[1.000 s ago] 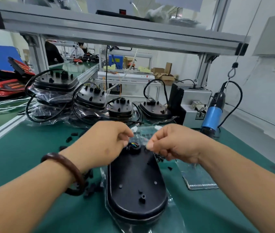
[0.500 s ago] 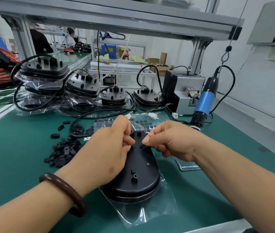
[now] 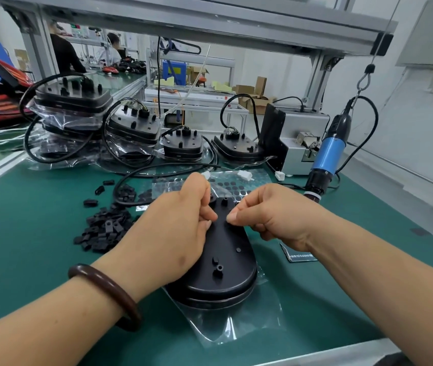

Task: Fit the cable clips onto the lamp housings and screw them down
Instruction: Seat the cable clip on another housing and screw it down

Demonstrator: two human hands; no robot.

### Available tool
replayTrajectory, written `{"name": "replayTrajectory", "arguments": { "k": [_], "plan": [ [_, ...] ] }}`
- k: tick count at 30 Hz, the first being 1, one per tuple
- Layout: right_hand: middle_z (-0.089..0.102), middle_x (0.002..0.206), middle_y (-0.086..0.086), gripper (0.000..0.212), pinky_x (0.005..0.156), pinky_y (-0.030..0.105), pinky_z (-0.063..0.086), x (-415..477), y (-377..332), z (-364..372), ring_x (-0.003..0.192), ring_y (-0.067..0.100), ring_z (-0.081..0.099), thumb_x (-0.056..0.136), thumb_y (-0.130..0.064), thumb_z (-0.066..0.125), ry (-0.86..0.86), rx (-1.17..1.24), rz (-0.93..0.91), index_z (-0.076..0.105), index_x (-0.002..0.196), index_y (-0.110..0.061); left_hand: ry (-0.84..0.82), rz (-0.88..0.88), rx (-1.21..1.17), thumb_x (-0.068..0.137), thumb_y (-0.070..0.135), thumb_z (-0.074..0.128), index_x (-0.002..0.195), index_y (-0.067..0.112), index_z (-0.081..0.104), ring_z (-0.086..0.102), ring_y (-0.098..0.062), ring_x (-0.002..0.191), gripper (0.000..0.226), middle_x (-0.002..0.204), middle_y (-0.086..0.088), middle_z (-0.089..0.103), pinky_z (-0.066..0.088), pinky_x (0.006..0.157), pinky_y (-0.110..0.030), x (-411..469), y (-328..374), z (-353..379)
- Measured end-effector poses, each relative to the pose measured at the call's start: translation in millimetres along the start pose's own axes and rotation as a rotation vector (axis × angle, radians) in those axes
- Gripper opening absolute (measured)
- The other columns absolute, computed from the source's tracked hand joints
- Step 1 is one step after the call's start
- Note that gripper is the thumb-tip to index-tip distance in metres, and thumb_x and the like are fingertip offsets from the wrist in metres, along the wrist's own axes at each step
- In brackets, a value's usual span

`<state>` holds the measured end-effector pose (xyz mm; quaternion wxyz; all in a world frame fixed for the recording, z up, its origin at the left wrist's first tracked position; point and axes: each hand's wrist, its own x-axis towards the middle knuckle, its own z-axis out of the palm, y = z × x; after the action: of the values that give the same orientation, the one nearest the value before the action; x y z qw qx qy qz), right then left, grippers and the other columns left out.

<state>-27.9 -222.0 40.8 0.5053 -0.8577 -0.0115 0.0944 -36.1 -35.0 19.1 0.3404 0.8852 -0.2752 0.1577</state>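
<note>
A black lamp housing (image 3: pixel 226 262) lies back side up on a clear plastic bag (image 3: pixel 226 328) in the middle of the green mat. My left hand (image 3: pixel 173 228) hovers over its left half, and its thumb and fingers pinch together. My right hand (image 3: pixel 276 215) faces it over the housing's far right, thumb and forefinger pinched. What the fingertips hold is too small to make out. A heap of black cable clips (image 3: pixel 104 228) sits left of the housing. A black cable (image 3: pixel 130 175) loops behind my left hand.
Several bagged housings with cables (image 3: pixel 136 128) stand along the back of the bench. A blue electric screwdriver (image 3: pixel 327 157) hangs at the right beside a grey screw feeder (image 3: pixel 297 138). A sheet of black dots (image 3: pixel 234 184) lies behind the hands. People work at a far bench.
The view has tipped down and pulled back, so the clip heap now shows. Both hands have stayed pinched together and shifted from the connector end toward the housing's middle.
</note>
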Motion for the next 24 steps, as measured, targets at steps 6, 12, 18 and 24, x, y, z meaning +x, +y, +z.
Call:
{"name": "replayTrajectory", "arguments": {
  "k": [6, 12, 18, 24],
  "plan": [
    [0.045, 0.045, -0.006, 0.021, 0.048, 0.023, 0.023, -2.7, 1.6, -0.6, 0.045, 0.010, 0.032, 0.083, -0.010, 0.068, 0.002, 0.009, -0.028, 0.069, 0.062, -0.013, -0.036, 0.028, -0.004, 0.087, 0.010, 0.053, 0.085, 0.037, 0.028, 0.061, 0.003, 0.082, 0.038, 0.088, 0.019, 0.067, 0.052, 0.075, -0.028, -4.7, 2.7, -4.4],
    [0.051, 0.050, -0.006, 0.028, 0.045, 0.022, 0.023, -4.7, -2.0, -2.5, 0.046, 0.009, 0.032, 0.090, -0.022, 0.059, -0.023, 0.024, 0.000, 0.073, 0.069, -0.010, -0.121, 0.067, 0.038, 0.092, 0.018, 0.045, 0.088, 0.037, 0.028, 0.060, 0.000, 0.089, 0.025, 0.098, 0.021, 0.066, 0.050, 0.075, -0.032, -12.2, 9.1, -4.1],
    [0.052, 0.050, -0.007, 0.032, 0.046, 0.023, 0.025, -5.0, -4.3, -1.1, 0.047, 0.010, 0.032, 0.092, -0.030, 0.056, -0.009, -0.005, 0.014, 0.073, 0.071, -0.011, -0.183, 0.074, 0.136, 0.092, 0.022, 0.038, 0.087, 0.038, 0.027, 0.060, -0.018, 0.095, 0.021, 0.104, 0.010, 0.064, 0.050, 0.076, -0.041, -11.2, 9.6, -3.5],
    [0.052, 0.048, -0.008, 0.035, 0.044, 0.022, 0.026, -4.4, -6.3, -0.4, 0.046, 0.010, 0.033, 0.093, -0.032, 0.055, -0.009, -0.026, 0.016, 0.073, 0.072, -0.011, -0.167, 0.086, 0.167, 0.088, 0.015, 0.039, 0.081, 0.034, 0.022, 0.058, -0.018, 0.097, 0.026, 0.104, 0.008, 0.062, 0.050, 0.075, -0.040, -12.3, 10.8, -2.9]
  ]
}}
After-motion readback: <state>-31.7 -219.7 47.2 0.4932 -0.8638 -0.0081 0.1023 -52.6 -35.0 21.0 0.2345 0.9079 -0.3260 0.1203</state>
